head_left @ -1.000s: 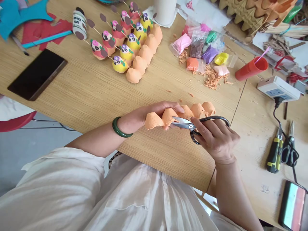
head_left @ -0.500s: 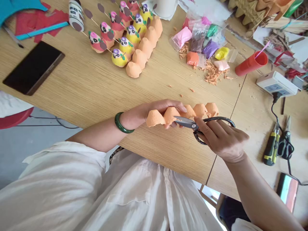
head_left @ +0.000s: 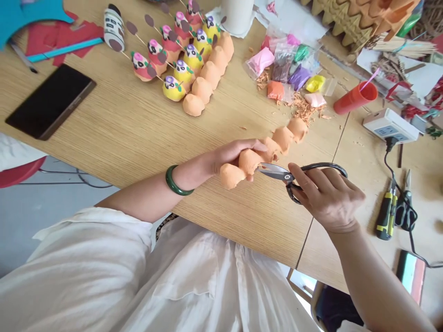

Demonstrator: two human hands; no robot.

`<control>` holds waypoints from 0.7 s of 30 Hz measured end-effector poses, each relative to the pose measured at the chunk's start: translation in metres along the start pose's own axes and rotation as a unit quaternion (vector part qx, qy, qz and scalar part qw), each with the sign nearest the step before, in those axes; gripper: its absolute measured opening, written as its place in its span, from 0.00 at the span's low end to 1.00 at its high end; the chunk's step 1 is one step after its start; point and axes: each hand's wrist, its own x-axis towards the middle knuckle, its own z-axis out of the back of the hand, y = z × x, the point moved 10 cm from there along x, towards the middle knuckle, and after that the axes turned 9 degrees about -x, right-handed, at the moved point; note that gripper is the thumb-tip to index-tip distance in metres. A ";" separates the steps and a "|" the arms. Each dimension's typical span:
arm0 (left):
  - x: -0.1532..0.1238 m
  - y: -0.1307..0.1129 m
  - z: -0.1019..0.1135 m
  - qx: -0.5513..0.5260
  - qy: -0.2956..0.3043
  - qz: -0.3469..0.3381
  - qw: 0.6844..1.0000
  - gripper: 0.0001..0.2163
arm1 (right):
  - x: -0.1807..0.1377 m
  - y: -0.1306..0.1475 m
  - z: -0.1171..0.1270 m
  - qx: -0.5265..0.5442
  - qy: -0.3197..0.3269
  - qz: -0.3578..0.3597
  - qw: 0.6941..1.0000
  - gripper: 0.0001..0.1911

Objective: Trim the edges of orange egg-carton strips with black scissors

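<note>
An orange egg carton strip (head_left: 249,161), a row of several bumps with ragged edges, slants up to the right over the table. My left hand (head_left: 238,152) is closed around its middle from the left, thumb on top; the other fingers are mostly hidden beneath. In my right hand (head_left: 328,198) is a pair of black-handled scissors (head_left: 273,170), fingers through the loops. The blades point left and their tips meet the lower edge of the strip near the second bump.
Painted egg-carton figures (head_left: 182,69) and a plain orange strip (head_left: 202,90) stand at the back. Behind the hands lie clay packets (head_left: 294,69) and orange scraps (head_left: 304,108). A phone (head_left: 50,101) is left; a red cup (head_left: 355,97), power strip (head_left: 391,125) and utility knife (head_left: 386,214) are right.
The strip has turned, its far end swinging up and away from me. The scissors have shifted slightly right, still at the strip's lower edge.
</note>
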 end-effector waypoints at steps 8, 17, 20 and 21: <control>-0.008 -0.043 0.024 -0.011 -0.121 -0.274 0.954 0.13 | -0.052 -0.008 -0.076 0.538 0.161 -0.492 0.665 0.20; -0.018 -0.049 0.034 0.081 -0.180 -0.379 0.904 0.13 | -0.037 0.020 -0.078 0.591 0.176 -0.506 0.603 0.23; -0.021 -0.052 0.035 0.080 -0.186 -0.401 0.893 0.14 | -0.034 0.027 -0.078 0.600 0.165 -0.503 0.600 0.21; -0.021 -0.053 0.035 0.080 -0.185 -0.407 0.891 0.15 | -0.033 0.028 -0.078 0.600 0.162 -0.501 0.602 0.19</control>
